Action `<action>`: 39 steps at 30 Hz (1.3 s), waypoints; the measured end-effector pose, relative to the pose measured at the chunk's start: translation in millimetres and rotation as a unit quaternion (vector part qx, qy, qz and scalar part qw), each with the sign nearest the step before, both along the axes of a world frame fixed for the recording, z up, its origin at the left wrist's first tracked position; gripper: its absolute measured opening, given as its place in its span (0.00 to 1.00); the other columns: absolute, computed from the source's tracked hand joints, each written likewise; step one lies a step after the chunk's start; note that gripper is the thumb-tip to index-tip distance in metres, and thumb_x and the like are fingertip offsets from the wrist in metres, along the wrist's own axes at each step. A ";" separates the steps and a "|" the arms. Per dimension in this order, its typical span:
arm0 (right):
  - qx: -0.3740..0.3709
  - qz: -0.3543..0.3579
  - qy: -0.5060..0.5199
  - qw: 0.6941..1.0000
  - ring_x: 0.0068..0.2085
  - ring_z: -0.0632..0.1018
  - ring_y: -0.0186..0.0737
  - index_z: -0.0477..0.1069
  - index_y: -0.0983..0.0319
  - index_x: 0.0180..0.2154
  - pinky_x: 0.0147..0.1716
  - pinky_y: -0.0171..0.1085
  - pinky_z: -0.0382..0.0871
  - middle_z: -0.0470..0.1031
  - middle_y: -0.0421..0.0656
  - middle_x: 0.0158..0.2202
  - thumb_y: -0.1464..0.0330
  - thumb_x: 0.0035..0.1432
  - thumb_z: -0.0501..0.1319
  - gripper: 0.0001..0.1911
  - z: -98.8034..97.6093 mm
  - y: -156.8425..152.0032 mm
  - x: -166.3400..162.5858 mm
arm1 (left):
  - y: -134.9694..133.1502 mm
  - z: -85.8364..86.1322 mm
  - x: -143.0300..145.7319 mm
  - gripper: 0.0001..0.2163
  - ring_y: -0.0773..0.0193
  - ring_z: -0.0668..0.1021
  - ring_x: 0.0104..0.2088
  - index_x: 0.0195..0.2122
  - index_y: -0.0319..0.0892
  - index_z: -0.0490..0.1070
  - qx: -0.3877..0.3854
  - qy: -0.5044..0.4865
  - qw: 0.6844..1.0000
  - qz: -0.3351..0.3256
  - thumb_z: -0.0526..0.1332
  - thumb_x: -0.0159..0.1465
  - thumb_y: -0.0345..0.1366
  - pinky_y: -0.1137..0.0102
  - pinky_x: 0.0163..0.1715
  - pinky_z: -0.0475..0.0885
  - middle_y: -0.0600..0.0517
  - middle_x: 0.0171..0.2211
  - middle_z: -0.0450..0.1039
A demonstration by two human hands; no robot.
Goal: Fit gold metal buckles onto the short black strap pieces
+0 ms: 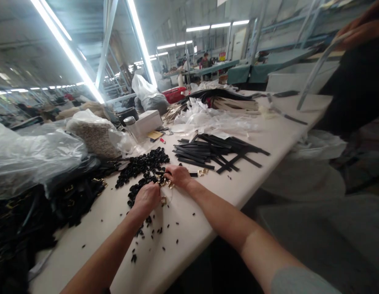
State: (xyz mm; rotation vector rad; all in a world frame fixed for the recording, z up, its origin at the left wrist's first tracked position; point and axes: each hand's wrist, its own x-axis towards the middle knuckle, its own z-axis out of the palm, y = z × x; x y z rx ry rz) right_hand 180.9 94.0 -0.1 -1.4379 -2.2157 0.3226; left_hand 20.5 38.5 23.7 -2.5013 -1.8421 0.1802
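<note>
My right hand (179, 176) is closed around a short black strap (193, 174), whose ends stick out on both sides of the fingers. Just left of it and nearer to me, my left hand (149, 197) has its fingers pinched together; whatever is in them is hidden. Small gold buckles (171, 185) lie beneath and between the hands, and a few more gold buckles (203, 172) sit to the right. A heap of small black loops (143, 165) spreads beyond and beside my left hand. More black straps (204, 151) lie loosely piled past my right hand.
Dark straps with gold buckles (70, 200) cover the table's left side, beside plastic bags (39, 155). Clear plastic (208, 118), a white box (149, 121) and a jar (132, 128) stand farther back. At right, another person's hand (362, 30) grips a pale strip.
</note>
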 end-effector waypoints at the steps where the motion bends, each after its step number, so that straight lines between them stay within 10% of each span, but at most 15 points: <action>1: -0.001 0.000 0.001 1.000 0.41 0.76 0.37 0.73 0.59 0.40 0.37 0.34 0.63 0.77 0.43 0.41 0.62 0.62 0.56 0.10 0.0 0.1 -0.2 | -1.9 -0.4 1.8 0.10 0.54 0.77 0.35 0.32 0.38 0.74 0.003 0.010 1.000 0.001 0.52 0.61 0.29 0.66 0.36 0.67 0.41 0.33 0.74; 9: -0.004 0.004 0.003 1.000 0.40 0.76 0.38 0.73 0.59 0.41 0.37 0.34 0.62 0.77 0.43 0.41 0.61 0.63 0.56 0.11 -0.8 0.2 -0.8 | -4.0 -5.4 4.7 0.12 0.52 0.77 0.38 0.37 0.34 0.73 0.028 0.010 1.000 0.009 0.49 0.63 0.25 0.64 0.38 0.69 0.39 0.35 0.74; 13: 0.011 0.005 0.006 1.000 0.40 0.76 0.38 0.73 0.59 0.40 0.36 0.34 0.62 0.77 0.43 0.41 0.61 0.62 0.56 0.10 0.3 -0.9 -1.1 | 0.0 -7.6 -12.2 0.07 0.55 0.78 0.38 0.31 0.39 0.72 0.033 -0.221 0.974 0.040 0.55 0.61 0.29 0.63 0.41 0.71 0.44 0.33 0.74; 15: 0.021 0.007 0.010 1.000 0.40 0.76 0.38 0.72 0.59 0.40 0.35 0.34 0.61 0.77 0.43 0.40 0.62 0.62 0.56 0.10 0.0 -1.0 -1.5 | -3.2 -9.2 -21.6 0.04 0.58 0.79 0.35 0.32 0.40 0.71 0.001 -0.430 0.897 0.108 0.59 0.60 0.34 0.65 0.37 0.73 0.49 0.31 0.74; 18: 0.020 0.014 0.019 1.000 0.40 0.75 0.37 0.73 0.59 0.39 0.36 0.34 0.61 0.77 0.43 0.40 0.62 0.62 0.56 0.10 -1.9 0.5 -1.8 | -13.0 -12.5 -31.5 0.09 0.63 0.79 0.32 0.34 0.40 0.68 -0.030 -0.687 0.689 0.227 0.64 0.56 0.38 0.70 0.31 0.75 0.51 0.29 0.74; 22: 0.022 0.014 0.020 0.999 0.40 0.75 0.38 0.73 0.59 0.39 0.36 0.34 0.60 0.77 0.43 0.40 0.62 0.62 0.56 0.10 -3.0 2.5 -2.1 | -20.8 -15.7 -37.5 0.04 0.72 0.77 0.28 0.30 0.41 0.66 0.016 -0.824 0.457 0.336 0.61 0.60 0.30 0.80 0.28 0.74 0.53 0.28 0.72; 25: 0.023 0.015 0.013 1.000 0.38 0.76 0.38 0.73 0.59 0.36 0.34 0.34 0.60 0.78 0.42 0.38 0.62 0.61 0.57 0.10 -1.0 -2.5 -2.9 | -20.2 -17.2 -47.9 0.06 0.75 0.75 0.25 0.28 0.41 0.66 0.052 -0.869 0.343 0.353 0.59 0.61 0.26 0.84 0.28 0.73 0.56 0.25 0.70; 33: 0.068 0.002 0.021 0.997 0.38 0.78 0.40 0.73 0.57 0.35 0.36 0.34 0.63 0.78 0.40 0.36 0.64 0.58 0.59 0.06 -10.8 0.0 3.9 | 6.6 -54.2 -77.1 0.05 0.63 0.80 0.34 0.30 0.46 0.68 0.073 -0.873 0.373 0.306 0.63 0.55 0.30 0.72 0.39 0.78 0.55 0.30 0.74; 39: 0.054 0.010 0.077 0.995 0.36 0.77 0.38 0.74 0.57 0.35 0.34 0.33 0.63 0.78 0.40 0.34 0.64 0.58 0.58 0.07 28.8 -24.3 -2.1 | -5.0 -50.7 -59.4 0.07 0.62 0.81 0.36 0.31 0.45 0.68 0.019 -0.872 0.382 0.306 0.64 0.53 0.29 0.73 0.39 0.77 0.52 0.32 0.77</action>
